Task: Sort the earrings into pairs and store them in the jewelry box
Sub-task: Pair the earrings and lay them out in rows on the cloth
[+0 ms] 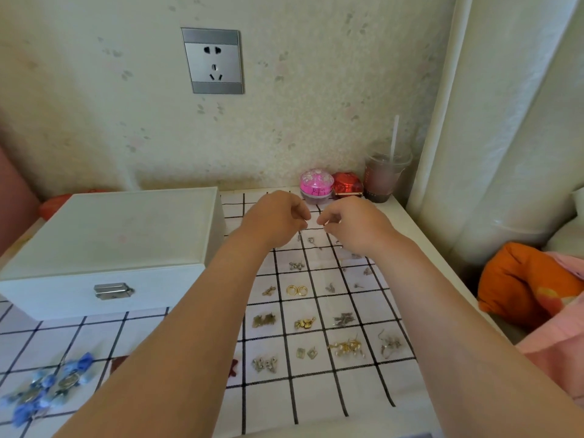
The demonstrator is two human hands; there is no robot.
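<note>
My left hand [278, 218] and my right hand [354, 224] hover close together over the far squares of the checked cloth [316, 393]. My left fingertips pinch a small silver earring [299, 237] that hangs just below them. My right thumb and forefinger are pinched on something too small to make out. Several earring pairs lie one pair to a square below the hands, among them gold hoops [297, 290] and gold drops [346, 347]. The white jewelry box [126, 226] stands closed at the left, its metal latch [113, 291] facing me.
Blue tasselled earrings [47, 388] lie at the near left. A pink jar [316, 184], a red jar [347, 184] and a drink cup with a straw [384, 175] stand against the back wall. An orange cushion [521, 279] lies past the table's right edge.
</note>
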